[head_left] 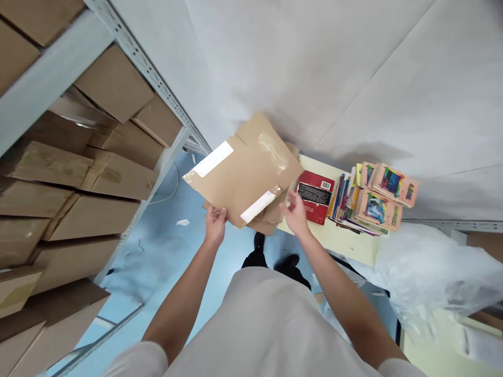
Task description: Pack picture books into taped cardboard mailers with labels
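Note:
A flattened cardboard box (251, 167) with white label strips and clear tape along its edges is in front of me, tilted, above the floor and the end of the table. More brown cardboard (264, 228) shows under it. My left hand (216, 222) pinches the cardboard at its near left edge, thumb on top. My right hand (295, 212) is by the right edge, fingers apart and slightly blurred; no grip shows. Just right of that hand, a red book (315, 198) with a black panel and barcode lies on the pale yellow table (332, 242).
Several thin books (346, 196) and pink illustrated boxes or books (379, 207) are stacked further right. A shelf rack (137, 57) full of cardboard boxes (88, 220) stands left. A clear plastic bag (440, 272) bulges at right. Paper scraps (183, 222) lie on the blue floor (157, 251).

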A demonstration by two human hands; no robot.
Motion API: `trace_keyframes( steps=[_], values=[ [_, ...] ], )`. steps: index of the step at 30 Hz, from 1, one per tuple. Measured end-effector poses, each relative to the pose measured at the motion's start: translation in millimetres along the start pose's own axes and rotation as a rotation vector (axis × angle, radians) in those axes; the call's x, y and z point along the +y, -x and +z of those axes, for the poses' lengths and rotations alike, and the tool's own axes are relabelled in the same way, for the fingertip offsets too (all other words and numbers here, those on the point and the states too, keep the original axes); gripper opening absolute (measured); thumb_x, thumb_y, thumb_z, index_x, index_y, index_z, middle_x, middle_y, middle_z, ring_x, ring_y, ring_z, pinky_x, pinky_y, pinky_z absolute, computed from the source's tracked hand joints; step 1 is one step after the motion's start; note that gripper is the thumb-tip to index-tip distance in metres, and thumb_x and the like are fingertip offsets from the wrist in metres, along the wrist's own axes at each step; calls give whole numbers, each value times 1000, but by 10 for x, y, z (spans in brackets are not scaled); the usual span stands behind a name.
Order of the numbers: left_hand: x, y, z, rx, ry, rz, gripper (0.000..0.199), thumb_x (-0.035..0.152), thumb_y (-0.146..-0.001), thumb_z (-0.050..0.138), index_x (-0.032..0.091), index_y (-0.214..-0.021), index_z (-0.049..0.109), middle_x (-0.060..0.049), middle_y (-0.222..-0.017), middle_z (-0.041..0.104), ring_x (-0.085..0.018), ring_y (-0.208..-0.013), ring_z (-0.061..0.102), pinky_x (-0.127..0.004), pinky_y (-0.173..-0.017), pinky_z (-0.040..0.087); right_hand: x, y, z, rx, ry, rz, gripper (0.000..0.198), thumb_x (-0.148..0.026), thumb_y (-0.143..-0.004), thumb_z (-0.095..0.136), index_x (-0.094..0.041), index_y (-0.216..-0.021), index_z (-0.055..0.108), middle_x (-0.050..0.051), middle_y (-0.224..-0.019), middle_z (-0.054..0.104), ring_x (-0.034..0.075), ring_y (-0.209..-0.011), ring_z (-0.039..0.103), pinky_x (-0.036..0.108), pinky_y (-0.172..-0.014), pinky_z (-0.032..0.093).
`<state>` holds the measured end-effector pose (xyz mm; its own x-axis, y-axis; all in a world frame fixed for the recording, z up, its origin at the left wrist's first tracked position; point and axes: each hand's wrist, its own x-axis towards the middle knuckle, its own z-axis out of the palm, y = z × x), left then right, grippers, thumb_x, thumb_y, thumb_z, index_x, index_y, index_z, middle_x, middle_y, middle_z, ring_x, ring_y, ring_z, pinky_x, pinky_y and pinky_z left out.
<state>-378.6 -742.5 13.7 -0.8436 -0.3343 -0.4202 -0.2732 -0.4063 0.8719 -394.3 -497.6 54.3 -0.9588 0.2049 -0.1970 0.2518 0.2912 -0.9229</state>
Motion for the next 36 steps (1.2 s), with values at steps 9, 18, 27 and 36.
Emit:
trace_keyframes(
  steps=[9,18,27,36],
  values=[
    [168,307,355,-577,-337,-47,40,40,-59,81,20,-86,60,-2,-74,65,-17,-76,64,-28,-74,52,-111,683,-1575,452,-64,-111,55,-44,-76,62,-22,-125,48,11,-126,57,23,-114,54,41,-95,44],
    [-226,1578,1989,-1047,-641,445,65,38,-64,77,21,-121,52,-13,-129,54,-28,-122,49,-44,-105,36,536,2617,-2969,928,-380,-51,32,-46,-75,65,-22,-96,61,5,-96,71,18,-83,64,33,-77,50],
    [-974,3921,3085,-1673,-837,1255,40,36,-82,60,27,-121,57,-10,-137,50,-33,-136,29,-54,-112,10,1387,4492,-3415,1219,-540,2,34,-47,-74,65,-23,-97,59,6,-95,71,21,-81,66,35,-74,51],
    [-1860,4895,3136,-2148,-745,1371,32,24,-89,46,30,-118,59,-10,-134,53,-28,-130,42,-48,-108,14,1858,5438,-3218,1572,-582,91,27,-44,-77,64,-25,-95,61,4,-94,70,21,-86,64,37,-83,49]
  ],
)
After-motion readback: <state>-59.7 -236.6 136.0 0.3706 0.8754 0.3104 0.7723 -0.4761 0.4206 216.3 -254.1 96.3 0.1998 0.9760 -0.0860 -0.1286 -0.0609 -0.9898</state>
